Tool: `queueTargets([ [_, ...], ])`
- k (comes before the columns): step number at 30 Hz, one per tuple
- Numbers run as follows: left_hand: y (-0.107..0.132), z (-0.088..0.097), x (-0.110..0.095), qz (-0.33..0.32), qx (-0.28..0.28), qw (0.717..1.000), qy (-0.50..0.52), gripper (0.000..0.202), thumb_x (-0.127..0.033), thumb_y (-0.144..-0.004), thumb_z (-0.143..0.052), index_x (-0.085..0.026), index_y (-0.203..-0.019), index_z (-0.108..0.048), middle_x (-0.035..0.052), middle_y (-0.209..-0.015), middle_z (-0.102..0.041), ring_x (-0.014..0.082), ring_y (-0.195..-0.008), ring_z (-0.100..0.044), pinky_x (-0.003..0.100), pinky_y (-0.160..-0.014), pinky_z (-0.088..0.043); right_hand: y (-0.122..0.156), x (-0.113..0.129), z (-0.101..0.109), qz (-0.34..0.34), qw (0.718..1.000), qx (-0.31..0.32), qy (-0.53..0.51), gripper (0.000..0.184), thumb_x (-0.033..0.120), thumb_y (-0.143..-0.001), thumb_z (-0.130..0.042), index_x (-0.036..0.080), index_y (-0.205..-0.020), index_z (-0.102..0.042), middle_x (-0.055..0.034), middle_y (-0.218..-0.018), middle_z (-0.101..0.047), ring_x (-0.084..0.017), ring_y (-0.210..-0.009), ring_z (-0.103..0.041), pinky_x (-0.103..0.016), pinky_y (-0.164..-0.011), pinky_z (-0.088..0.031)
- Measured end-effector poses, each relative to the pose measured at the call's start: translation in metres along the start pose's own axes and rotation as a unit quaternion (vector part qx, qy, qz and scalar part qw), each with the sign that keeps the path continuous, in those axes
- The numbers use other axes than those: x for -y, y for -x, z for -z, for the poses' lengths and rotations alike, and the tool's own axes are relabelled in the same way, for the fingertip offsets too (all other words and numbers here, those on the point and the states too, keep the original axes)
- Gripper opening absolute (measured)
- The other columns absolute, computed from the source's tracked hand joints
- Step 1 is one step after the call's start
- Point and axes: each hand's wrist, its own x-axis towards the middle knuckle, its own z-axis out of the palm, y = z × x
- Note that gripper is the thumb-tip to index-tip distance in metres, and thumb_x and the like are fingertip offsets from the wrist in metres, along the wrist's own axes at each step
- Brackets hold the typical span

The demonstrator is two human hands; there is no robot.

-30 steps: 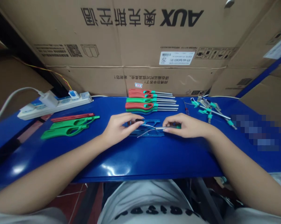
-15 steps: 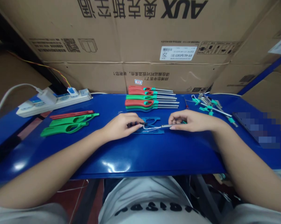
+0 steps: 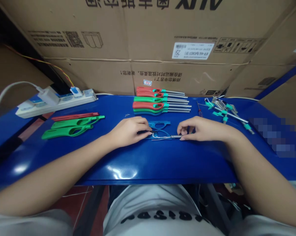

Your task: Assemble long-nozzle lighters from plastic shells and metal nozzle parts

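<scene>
My left hand (image 3: 132, 131), thumb and fingers closed, pinches a small black part (image 3: 153, 131) with thin white wires (image 3: 160, 136), most of it hidden by the fingers. The wires run to a metal lighter tube (image 3: 175, 136). Around the tube's right part, the thumb and fingertips of my right hand (image 3: 199, 129) are closed. Beneath and between the hands, the blue lighter shell (image 3: 165, 124) lies on the blue table (image 3: 143, 160). A thin metal rod (image 3: 160, 140) shows along its near side.
Behind the hands, several red and green lighters (image 3: 149, 105) with metal tubes are stacked. Green shell halves (image 3: 66, 127) and red ones (image 3: 75, 116) lie left, near a power strip (image 3: 64, 103). A screwdriver (image 3: 200, 111) and loose tube assemblies (image 3: 224, 111) lie right. A cardboard wall (image 3: 108, 75) stands behind.
The view has tilted slightly. My left hand has turned down, bringing the black part lower over the blue shell. My right hand still holds the metal tube, now lower and nearer the shell.
</scene>
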Motion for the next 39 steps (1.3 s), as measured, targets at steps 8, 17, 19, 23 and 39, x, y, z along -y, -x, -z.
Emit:
queueTargets([
  [8,0.000,-0.001,0.000,0.007,0.021,1.000,0.017,0.022,-0.029,-0.100,-0.057,-0.018,-0.105,-0.076,0.0055,-0.100,-0.073,0.0163,-0.088,-0.071,0.026,-0.082,-0.054,-0.004,0.000,-0.006,0.054,0.998,-0.020,0.019,0.024,0.041,-0.090,-0.064,0.019,-0.092,-0.074,-0.0066,-0.092,-0.072,-0.018,-0.082,-0.066,-0.030,-0.075,-0.052],
  [17,0.000,-0.002,-0.002,0.008,0.028,0.999,0.016,0.022,-0.027,-0.099,-0.058,-0.018,-0.107,-0.077,0.0057,-0.098,-0.074,0.0175,-0.087,-0.072,0.027,-0.081,-0.055,-0.007,0.008,-0.010,0.087,0.993,-0.048,0.060,0.023,0.032,-0.095,-0.058,0.018,-0.092,-0.075,-0.0073,-0.094,-0.073,-0.019,-0.085,-0.066,-0.031,-0.077,-0.050],
  [19,0.000,-0.003,-0.003,0.011,0.028,0.999,0.019,0.021,-0.026,-0.098,-0.059,-0.018,-0.107,-0.077,0.0060,-0.098,-0.074,0.0178,-0.087,-0.072,0.027,-0.081,-0.056,-0.007,0.008,-0.010,0.080,0.994,-0.047,0.065,0.022,0.031,-0.095,-0.058,0.018,-0.089,-0.075,-0.0070,-0.092,-0.073,-0.018,-0.083,-0.066,-0.030,-0.076,-0.049],
  [23,-0.001,-0.006,-0.005,0.010,0.020,0.999,0.034,0.022,-0.027,-0.098,-0.059,-0.017,-0.106,-0.077,0.0075,-0.097,-0.074,0.0183,-0.088,-0.072,0.028,-0.081,-0.056,-0.007,0.008,-0.010,0.068,0.992,-0.054,0.089,0.021,0.031,-0.095,-0.059,0.018,-0.085,-0.073,-0.0059,-0.087,-0.071,-0.018,-0.078,-0.064,-0.029,-0.072,-0.046],
  [39,-0.004,-0.012,-0.009,0.064,-0.019,0.993,0.098,0.022,-0.028,-0.098,-0.060,-0.017,-0.103,-0.079,0.0068,-0.092,-0.073,0.0158,-0.083,-0.069,0.026,-0.075,-0.052,-0.011,0.011,-0.013,0.052,0.995,-0.054,0.070,0.024,0.029,-0.094,-0.056,0.018,-0.075,-0.064,-0.0039,-0.076,-0.064,-0.015,-0.067,-0.059,-0.027,-0.065,-0.043],
])
